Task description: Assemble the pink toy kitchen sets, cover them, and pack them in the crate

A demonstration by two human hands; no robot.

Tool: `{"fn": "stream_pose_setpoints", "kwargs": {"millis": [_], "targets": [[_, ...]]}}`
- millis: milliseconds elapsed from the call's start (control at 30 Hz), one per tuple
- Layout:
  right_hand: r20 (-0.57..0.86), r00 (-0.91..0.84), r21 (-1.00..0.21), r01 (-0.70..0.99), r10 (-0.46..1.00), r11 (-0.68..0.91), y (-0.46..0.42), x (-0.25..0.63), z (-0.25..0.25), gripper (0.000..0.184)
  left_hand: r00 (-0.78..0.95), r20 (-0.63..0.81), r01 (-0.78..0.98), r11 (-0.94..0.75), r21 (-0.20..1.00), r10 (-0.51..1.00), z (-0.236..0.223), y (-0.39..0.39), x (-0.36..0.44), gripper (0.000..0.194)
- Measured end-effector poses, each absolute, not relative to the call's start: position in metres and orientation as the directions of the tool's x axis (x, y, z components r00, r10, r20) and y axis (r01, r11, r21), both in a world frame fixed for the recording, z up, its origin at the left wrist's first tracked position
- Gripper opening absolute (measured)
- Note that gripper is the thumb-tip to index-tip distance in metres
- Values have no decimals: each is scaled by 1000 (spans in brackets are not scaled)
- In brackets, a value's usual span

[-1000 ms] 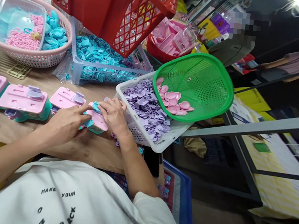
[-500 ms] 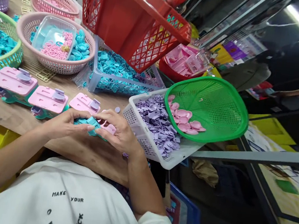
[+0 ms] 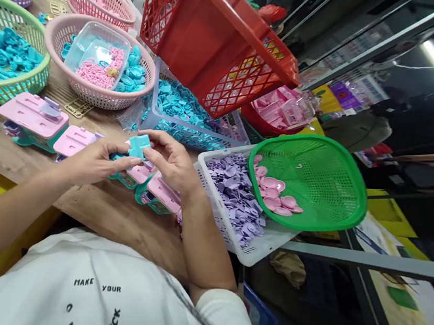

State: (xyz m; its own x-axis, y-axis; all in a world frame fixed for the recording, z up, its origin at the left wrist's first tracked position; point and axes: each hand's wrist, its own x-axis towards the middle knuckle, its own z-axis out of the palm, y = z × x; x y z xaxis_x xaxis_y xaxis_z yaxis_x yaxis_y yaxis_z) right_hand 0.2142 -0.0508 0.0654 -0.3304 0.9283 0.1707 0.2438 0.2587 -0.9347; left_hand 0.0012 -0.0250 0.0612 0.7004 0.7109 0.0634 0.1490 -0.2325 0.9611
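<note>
My left hand [image 3: 93,160] and my right hand [image 3: 173,162] meet above the wooden table [image 3: 116,213], both pinching a small teal plastic piece [image 3: 139,145] held up between the fingertips. Under the hands lie pink-topped, teal-based toy units [image 3: 160,193]. Two more such units [image 3: 35,116] stand in a row to the left. A white tray of purple parts [image 3: 236,199] sits just right of my right hand, with a green basket [image 3: 317,180] holding pink round pieces resting on it.
A tilted red crate [image 3: 216,41] leans over a tray of teal parts [image 3: 179,110]. Behind it sit a pink basket [image 3: 98,63] with a clear tub, and a green basket [image 3: 8,60] of teal parts at far left. A metal rail [image 3: 367,260] runs to the right.
The hands have risen from the toy unit on the table and now hold a teal piece up between them. The view has shifted, bringing more baskets in at left.
</note>
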Motion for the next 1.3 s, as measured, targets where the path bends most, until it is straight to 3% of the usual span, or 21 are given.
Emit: {"fn": "stream_pose_setpoints", "kwargs": {"millis": [133,300,367,467,600,800,933,1067,1167,1300], "targets": [[158,-354,-854,420,922,308,-41,224,82,40,820,125,280,-582,764,558,79,22,-6,33],[72,-348,-661,685,935,306,-27,222,88,21,922,-116,382,-816,434,371,92,87,14,16],[-27,-308,-591,773,951,233,-22,218,82,22,908,-197,419,-817,396,370,93,99,28,10],[-141,-256,-469,868,956,163,-17,213,73,37,889,-251,456,-792,405,384,91,101,44,9],[-151,-216,-352,924,965,152,-15,214,64,37,895,-233,445,-771,455,379,91,93,52,12],[-128,-155,-371,923,980,98,-18,212,59,34,887,-238,462,-743,484,397,95,85,50,19],[-74,-117,-378,922,990,81,-22,210,54,32,900,-244,420,-868,266,361,91,82,46,20],[-74,-134,-528,846,988,75,-20,215,48,37,911,-233,375,-918,127,340,90,83,46,22],[-155,-134,-598,801,979,15,-18,218,48,40,925,-220,346,-927,146,310,89,89,50,21],[-174,-111,-537,843,979,0,-17,218,53,36,943,-199,316,-904,287,266,83,96,51,19]]}}
